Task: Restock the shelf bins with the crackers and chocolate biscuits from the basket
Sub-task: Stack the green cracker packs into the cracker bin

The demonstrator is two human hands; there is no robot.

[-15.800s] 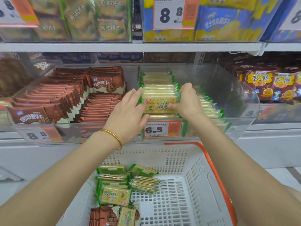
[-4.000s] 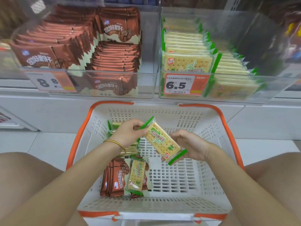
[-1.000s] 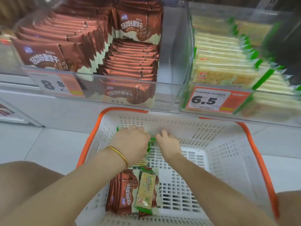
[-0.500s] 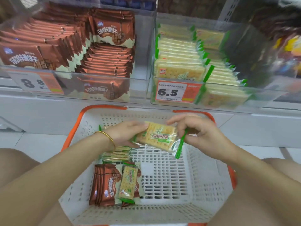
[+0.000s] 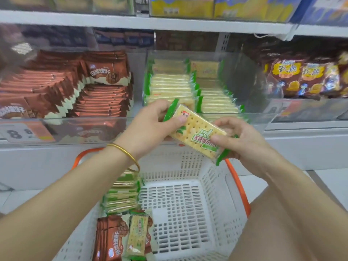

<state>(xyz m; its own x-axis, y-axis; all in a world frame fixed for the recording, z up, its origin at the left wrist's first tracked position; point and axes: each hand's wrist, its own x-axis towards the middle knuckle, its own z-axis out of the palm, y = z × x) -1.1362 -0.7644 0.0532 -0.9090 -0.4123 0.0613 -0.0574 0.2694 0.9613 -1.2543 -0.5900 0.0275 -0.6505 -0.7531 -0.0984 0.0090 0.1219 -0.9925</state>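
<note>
Two hands share one cracker pack (image 5: pixel 197 134): your left hand (image 5: pixel 150 125) pinches its upper end, your right hand (image 5: pixel 243 142) its lower. It hangs above the basket (image 5: pixel 216 185), long axis slanting, just before the cracker bin (image 5: pixel 254 81); left hand nearer

- left hand (image 5: pixel 156 127) up, back of hand to camera, thumb pressed on top face of cracker pack (image 5: pixel 197 134), fingers curled round its upper-left end
- right hand (image 5: pixel 243 142) pinches the lower-right end, thumb on top, fingers curled underneath
- both forearms bare, reaching forward, converging from the lower corners
- hands apart, joined only by the pack
</note>
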